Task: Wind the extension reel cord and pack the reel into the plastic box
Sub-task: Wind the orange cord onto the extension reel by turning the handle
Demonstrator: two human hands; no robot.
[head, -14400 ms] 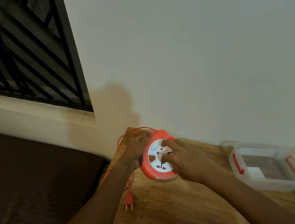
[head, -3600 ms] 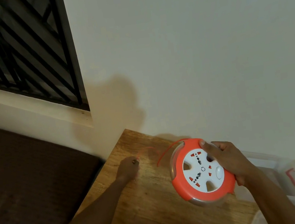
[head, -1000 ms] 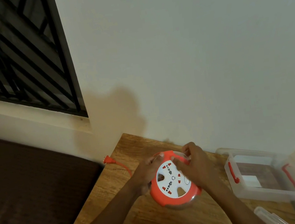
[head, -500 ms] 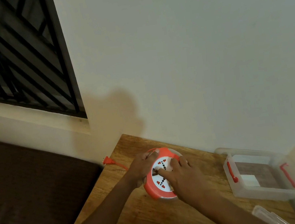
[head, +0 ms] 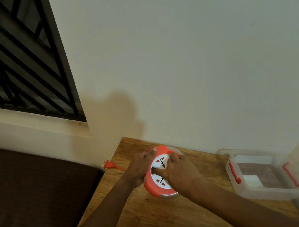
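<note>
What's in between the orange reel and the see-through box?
Only bare wooden table lies between the reel and the plastic box, seen in the head view.

Pale plaster wall, dimly lit; dark-barred window upper left over a cream sill; wooden tabletop against wall; dark brown surface left.
</note>
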